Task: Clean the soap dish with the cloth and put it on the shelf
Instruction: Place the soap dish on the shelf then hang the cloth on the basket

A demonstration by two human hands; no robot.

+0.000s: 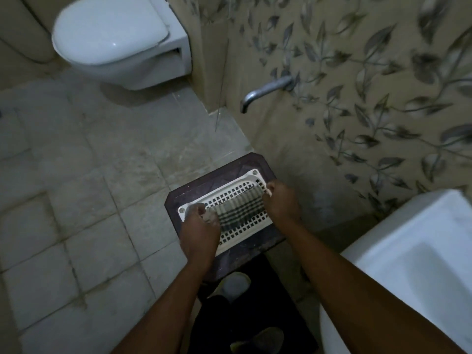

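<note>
The white perforated plastic soap dish (231,212) rests on the dark stool (204,185) for support. Left hand (200,232) and right hand (281,200) each grasp an end of the checked cloth (240,208), probably to drag it taut across the grid.

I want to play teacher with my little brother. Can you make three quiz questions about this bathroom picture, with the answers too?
1. True or false: the white soap dish is already up on a shelf.
2. What lies across the soap dish between the hands? A) a sponge B) a checked cloth C) a brush
3. Fill in: the soap dish rests on a dark ____.

Key
1. False. It sits on the dark stool, low over the tiled floor, with the left hand and right hand at its two ends.
2. B. Both hands seem to grip the cloth.
3. Stool. The white toilet stands farther back.
</note>
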